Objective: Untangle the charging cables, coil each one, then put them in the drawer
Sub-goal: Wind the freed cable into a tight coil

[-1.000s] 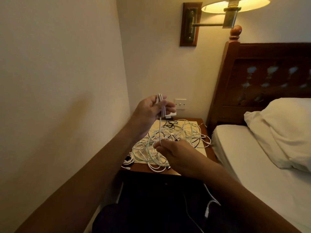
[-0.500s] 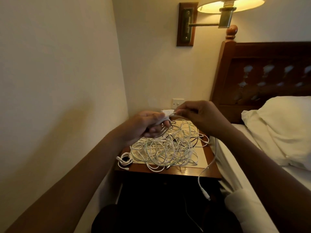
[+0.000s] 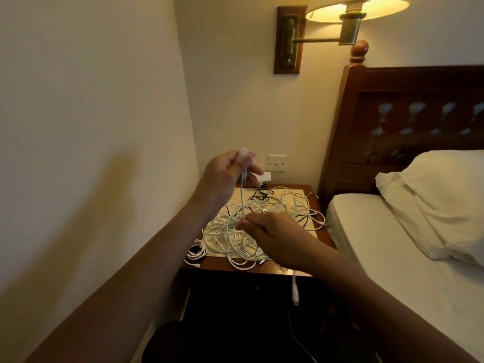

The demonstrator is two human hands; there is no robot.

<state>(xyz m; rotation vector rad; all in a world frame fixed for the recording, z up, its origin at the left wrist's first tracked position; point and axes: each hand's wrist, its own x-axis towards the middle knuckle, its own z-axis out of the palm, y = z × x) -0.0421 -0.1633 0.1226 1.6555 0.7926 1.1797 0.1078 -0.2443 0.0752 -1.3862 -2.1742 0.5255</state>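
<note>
Our left hand (image 3: 225, 176) is up above the tabletop, fingers curled round what seem to be folded loops of a white cable (image 3: 243, 203), blurred here; one strand drops straight to our right hand (image 3: 275, 237), thumb and fingertips pinching it over the tangle of cables (image 3: 288, 203) spread across the nightstand (image 3: 323, 231); a plug end (image 3: 295, 294) dangles off the front edge; the pillow (image 3: 432, 200) lies rightmost.

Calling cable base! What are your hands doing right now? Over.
Left hand grips white cable up high; right hand pinches it lower. Stretch between them straight. Tangled pile covers nightstand underneath.
</note>
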